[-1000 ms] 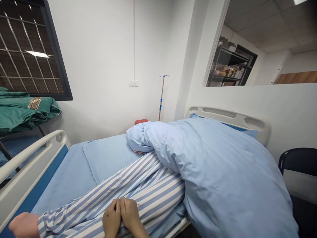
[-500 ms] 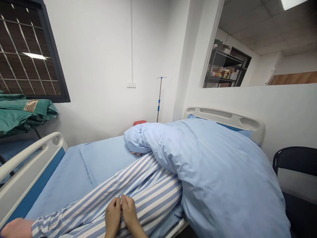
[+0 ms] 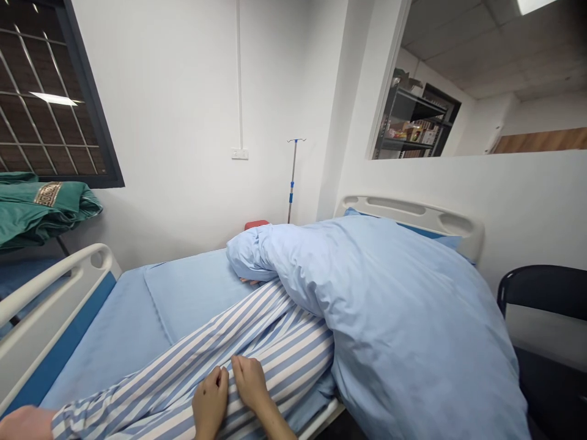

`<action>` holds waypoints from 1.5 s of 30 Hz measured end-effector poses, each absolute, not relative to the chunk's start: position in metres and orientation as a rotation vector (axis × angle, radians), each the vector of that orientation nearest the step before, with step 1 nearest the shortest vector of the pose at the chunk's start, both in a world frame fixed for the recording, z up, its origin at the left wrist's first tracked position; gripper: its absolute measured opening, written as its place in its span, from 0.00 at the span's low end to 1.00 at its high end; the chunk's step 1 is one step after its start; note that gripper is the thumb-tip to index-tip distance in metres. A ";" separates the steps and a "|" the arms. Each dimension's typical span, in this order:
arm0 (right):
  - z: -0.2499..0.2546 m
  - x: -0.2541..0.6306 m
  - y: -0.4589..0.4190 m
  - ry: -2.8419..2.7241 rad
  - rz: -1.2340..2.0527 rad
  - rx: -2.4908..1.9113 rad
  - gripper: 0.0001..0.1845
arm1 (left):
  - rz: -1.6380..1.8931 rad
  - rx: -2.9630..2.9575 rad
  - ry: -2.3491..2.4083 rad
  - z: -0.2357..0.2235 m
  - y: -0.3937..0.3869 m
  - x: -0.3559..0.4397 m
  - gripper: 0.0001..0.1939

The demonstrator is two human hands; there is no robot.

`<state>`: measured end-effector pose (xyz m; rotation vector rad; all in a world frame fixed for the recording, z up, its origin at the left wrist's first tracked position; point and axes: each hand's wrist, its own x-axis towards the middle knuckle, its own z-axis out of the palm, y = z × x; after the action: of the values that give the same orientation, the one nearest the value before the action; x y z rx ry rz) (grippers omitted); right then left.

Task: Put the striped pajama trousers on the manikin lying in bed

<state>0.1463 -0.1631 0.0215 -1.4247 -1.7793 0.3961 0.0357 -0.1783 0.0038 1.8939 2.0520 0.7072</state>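
A figure in blue-and-white striped trousers (image 3: 183,354) lies on the bed, with one foot (image 3: 27,421) showing at the lower left. Both of my hands are on the near trouser leg. My left hand (image 3: 211,394) is closed with its fingers curled under. Just to its right, with a small gap between them, is my right hand (image 3: 250,382), also closed. I see nothing in either hand, though the undersides of the fingers are hidden. A light blue quilt (image 3: 389,305) covers the upper body. Part of a hand (image 3: 250,280) peeks out from the quilt's edge.
A pale bed end board (image 3: 59,287) stands at left and a headboard (image 3: 413,211) at the back right. Beyond the bed rise an IV pole (image 3: 292,183) and a red object (image 3: 255,224). A black chair (image 3: 545,293) is at right; green fabric (image 3: 68,205) lies at left.
My right hand has moved right, away from the left, so a gap now separates them. The left has barely moved. The view has shifted slightly; trousers and quilt look the same.
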 end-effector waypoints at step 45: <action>0.019 0.200 -0.152 -1.554 0.511 -1.451 0.30 | 0.921 1.761 1.911 0.002 -0.166 0.112 0.15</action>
<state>0.2000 -0.1521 0.0190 -1.4509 -1.5544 0.5110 0.1117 -0.1660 0.0024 1.7609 1.9113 0.9212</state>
